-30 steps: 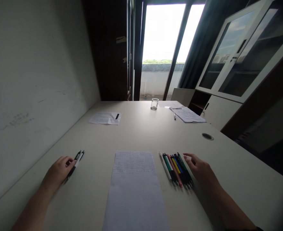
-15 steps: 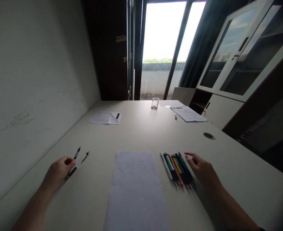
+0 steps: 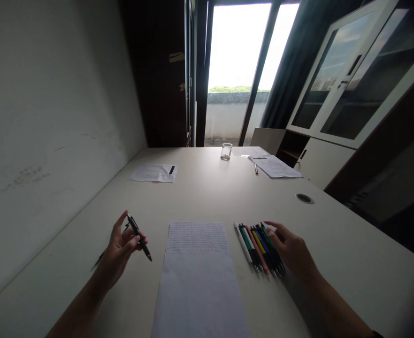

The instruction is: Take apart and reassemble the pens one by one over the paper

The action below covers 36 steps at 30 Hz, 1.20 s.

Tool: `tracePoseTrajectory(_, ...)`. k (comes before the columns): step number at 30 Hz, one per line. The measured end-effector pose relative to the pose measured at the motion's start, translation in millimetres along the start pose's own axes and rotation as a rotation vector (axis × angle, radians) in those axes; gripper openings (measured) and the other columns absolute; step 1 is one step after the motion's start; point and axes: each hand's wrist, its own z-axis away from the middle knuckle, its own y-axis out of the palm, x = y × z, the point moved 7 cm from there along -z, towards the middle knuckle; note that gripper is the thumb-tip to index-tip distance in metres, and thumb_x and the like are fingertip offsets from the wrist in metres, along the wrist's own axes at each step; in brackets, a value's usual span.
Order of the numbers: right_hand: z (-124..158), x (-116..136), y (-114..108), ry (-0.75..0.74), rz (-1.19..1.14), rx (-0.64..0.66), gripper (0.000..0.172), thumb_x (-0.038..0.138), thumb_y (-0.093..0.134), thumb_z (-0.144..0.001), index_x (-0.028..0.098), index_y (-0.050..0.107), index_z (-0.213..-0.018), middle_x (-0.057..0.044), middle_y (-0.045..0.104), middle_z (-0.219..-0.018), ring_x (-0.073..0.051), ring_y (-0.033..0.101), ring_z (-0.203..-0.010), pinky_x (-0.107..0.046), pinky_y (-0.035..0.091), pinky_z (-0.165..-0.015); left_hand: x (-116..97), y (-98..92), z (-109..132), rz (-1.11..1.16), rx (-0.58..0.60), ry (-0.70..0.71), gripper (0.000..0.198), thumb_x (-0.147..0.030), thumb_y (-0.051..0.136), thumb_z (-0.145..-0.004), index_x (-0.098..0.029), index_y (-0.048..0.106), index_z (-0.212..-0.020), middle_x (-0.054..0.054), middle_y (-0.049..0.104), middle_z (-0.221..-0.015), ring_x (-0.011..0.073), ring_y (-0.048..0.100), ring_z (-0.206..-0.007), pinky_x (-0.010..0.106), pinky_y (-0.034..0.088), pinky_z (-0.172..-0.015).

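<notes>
In my left hand (image 3: 120,251) I hold a black click pen (image 3: 139,236) between thumb and fingers, its tip slanting down to the right. Behind that hand, a second pen (image 3: 100,259) lies on the table, mostly hidden. A row of several pens (image 3: 258,249) in white, green, pink, yellow, blue and black lies right of the sheet. My right hand (image 3: 291,249) rests at the right end of this row, index finger stretched over the pen tops and thumb apart; it grips nothing I can see. Between my hands lies a long paper sheet (image 3: 200,281), with handwriting on its upper part.
At the far end of the white table (image 3: 193,202) stand a clear glass (image 3: 226,151) and loose papers (image 3: 276,166) with a pen (image 3: 256,169) beside them. Another paper (image 3: 152,172) lies far left. A round cable hole (image 3: 304,199) is at right. The wall (image 3: 52,117) borders the left side.
My left hand has lifted one pen off the table and moved right, turning it tip down. My right hand has shifted slightly left, over the edge of the pen row.
</notes>
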Motion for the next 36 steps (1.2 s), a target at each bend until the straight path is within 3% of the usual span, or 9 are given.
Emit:
tracePoseTrajectory(4,0.8,3.7,1.0,-0.016,-0.037,0.014,0.049,0.05,0.043,-0.097,0.016,0.064,-0.125,-0.003,0.066,-0.069,-0.019,0.064,-0.058,-0.026,0.049,-0.054,3.5,31.7,14.8,0.14,0.118,-0.034,0.087,-0.034,0.073,-0.085,-0.039,0.019,-0.154,0.0,0.071,-0.092,0.02,0.07,-0.086,0.034,0.054,-0.08)
tracePoseTrajectory(9,1.3,11.3,-1.8,-0.064,-0.019,0.0,0.046,0.047,0.042,-0.097,0.015,0.066,-0.121,-0.002,0.063,-0.064,-0.017,0.06,-0.053,-0.024,0.046,-0.051,5.9,65.1,31.7,0.324,0.17,-0.022,0.076,-0.029,0.074,-0.086,-0.037,0.031,-0.148,0.002,0.07,-0.094,0.0205,0.068,-0.086,0.04,0.054,-0.086)
tracePoseTrajectory(13,2.5,15.2,-0.7,-0.085,-0.022,-0.001,0.044,0.043,0.043,-0.097,0.015,0.065,-0.122,-0.003,0.064,-0.066,-0.016,0.058,-0.052,-0.024,0.044,-0.049,4.6,86.4,41.0,0.365,0.199,-0.013,0.07,-0.027,0.071,-0.088,-0.037,0.031,-0.145,0.002,0.07,-0.094,0.0205,0.068,-0.086,0.039,0.054,-0.084)
tracePoseTrajectory(19,4.7,24.6,2.6,-0.116,-0.027,-0.004,0.043,0.042,0.044,-0.097,0.014,0.066,-0.121,-0.001,0.062,-0.064,-0.014,0.055,-0.048,-0.023,0.043,-0.048,7.3,90.1,40.8,0.376,0.175,-0.036,0.073,-0.029,0.074,-0.086,-0.037,0.029,-0.144,0.001,0.071,-0.092,0.021,0.069,-0.087,0.042,0.054,-0.086)
tracePoseTrajectory(25,9.4,37.3,-2.8,-0.168,-0.05,-0.038,0.038,0.038,0.045,-0.097,0.015,0.067,-0.118,0.0,0.062,-0.064,-0.013,0.054,-0.049,-0.023,0.042,-0.049,10.2,88.8,41.2,0.36,0.184,-0.012,0.064,-0.028,0.074,-0.087,-0.035,0.032,-0.136,0.002,0.072,-0.094,0.0222,0.071,-0.087,0.038,0.053,-0.083)
tracePoseTrajectory(30,22.5,68.9,7.7,-0.172,-0.245,-0.011,0.034,0.037,0.045,-0.1,0.016,0.069,-0.112,0.0,0.065,-0.065,-0.013,0.057,-0.051,-0.024,0.046,-0.053,14.2,97.1,46.1,0.346,0.222,-0.031,0.076,-0.028,0.075,-0.086,-0.036,0.022,-0.139,0.003,0.073,-0.094,0.0255,0.073,-0.087,0.041,0.054,-0.08)
tracePoseTrajectory(36,54.2,151.8,44.3,-0.332,-0.401,0.255,0.034,0.036,0.041,-0.104,0.018,0.07,-0.107,-0.005,0.069,-0.08,-0.016,0.065,-0.068,-0.026,0.05,-0.066,12.3,99.1,49.0,0.33,0.203,0.011,0.079,-0.029,0.072,-0.089,-0.037,0.016,-0.144,0.003,0.074,-0.094,0.0243,0.073,-0.088,0.039,0.055,-0.08)
